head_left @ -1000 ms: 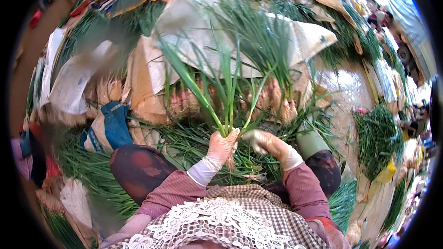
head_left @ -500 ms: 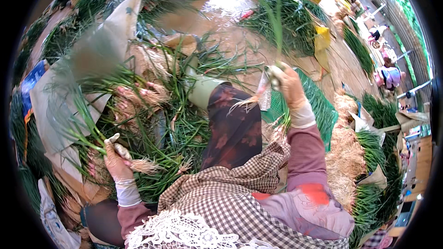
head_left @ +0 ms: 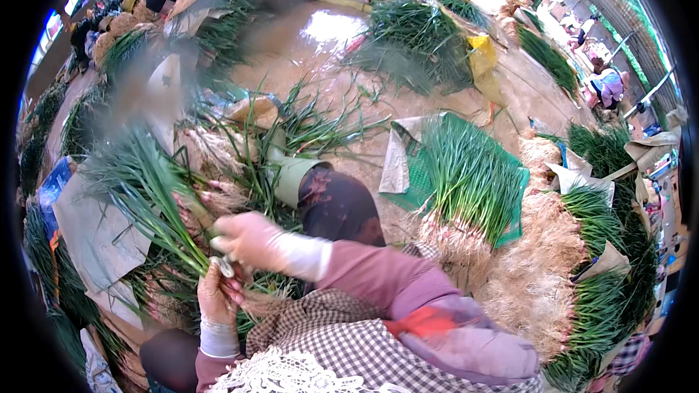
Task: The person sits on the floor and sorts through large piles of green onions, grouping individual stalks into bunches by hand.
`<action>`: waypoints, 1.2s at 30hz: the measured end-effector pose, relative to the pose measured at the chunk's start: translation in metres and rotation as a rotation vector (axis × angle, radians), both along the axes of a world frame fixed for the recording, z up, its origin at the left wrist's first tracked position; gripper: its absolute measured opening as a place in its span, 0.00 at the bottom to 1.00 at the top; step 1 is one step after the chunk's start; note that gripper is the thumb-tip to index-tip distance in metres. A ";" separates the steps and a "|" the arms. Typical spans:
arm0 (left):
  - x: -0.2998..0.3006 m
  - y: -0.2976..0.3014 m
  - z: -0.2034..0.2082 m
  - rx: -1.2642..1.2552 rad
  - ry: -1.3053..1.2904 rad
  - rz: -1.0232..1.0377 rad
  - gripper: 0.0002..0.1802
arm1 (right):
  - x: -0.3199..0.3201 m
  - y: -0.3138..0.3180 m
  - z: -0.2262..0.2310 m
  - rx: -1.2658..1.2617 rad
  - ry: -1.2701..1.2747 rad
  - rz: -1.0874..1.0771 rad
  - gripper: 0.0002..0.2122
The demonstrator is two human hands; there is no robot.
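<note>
My left hand (head_left: 215, 295) is closed around the root ends of a small bunch of green onions (head_left: 162, 207), whose long leaves fan out up and to the left. Pale stringy roots hang beside my fingers. My right hand (head_left: 250, 239) crosses over from the right, just above the left one and against the stems. Motion smears its fingers, so whether it grips anything is unclear. Around both hands lie more loose green onions (head_left: 218, 196), with pinkish bulbs and tan roots.
To the right, a row of green onions (head_left: 466, 182) lies on a green mesh sheet (head_left: 515, 227). Beyond it runs a thick heap of rooted onions (head_left: 528, 269). Another leafy pile (head_left: 422, 40) sits farther ahead by a yellow cloth (head_left: 482, 62). Other people (head_left: 606, 87) are in the background.
My right hand swung from the right, where it held up a single green onion, over to my left hand. The mesh sheet's onions now show uncovered. My left hand shifted slightly right and down.
</note>
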State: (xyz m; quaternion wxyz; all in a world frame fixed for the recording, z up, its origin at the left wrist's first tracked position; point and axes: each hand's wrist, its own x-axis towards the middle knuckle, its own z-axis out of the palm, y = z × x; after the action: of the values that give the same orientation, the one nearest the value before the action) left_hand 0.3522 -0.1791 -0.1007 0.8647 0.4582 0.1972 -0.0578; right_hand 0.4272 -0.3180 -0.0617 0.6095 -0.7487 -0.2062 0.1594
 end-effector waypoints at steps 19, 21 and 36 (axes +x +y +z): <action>0.031 -0.047 0.037 0.015 -0.198 0.215 0.12 | 0.076 -0.025 -0.062 -0.165 -0.204 -0.305 0.12; 0.045 -0.043 0.012 0.006 -0.200 0.227 0.10 | 0.063 -0.003 -0.049 -0.266 -0.706 0.188 0.12; 0.092 0.022 0.067 0.146 -0.530 0.292 0.15 | 0.003 -0.352 -0.139 -0.478 -0.169 -1.031 0.13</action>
State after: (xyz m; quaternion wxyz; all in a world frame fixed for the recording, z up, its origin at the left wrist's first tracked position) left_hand 0.4444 -0.1569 -0.0337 0.8500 0.4851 0.0325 0.2029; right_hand 0.4307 -0.6702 -0.2005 0.4037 -0.8796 0.1794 -0.1767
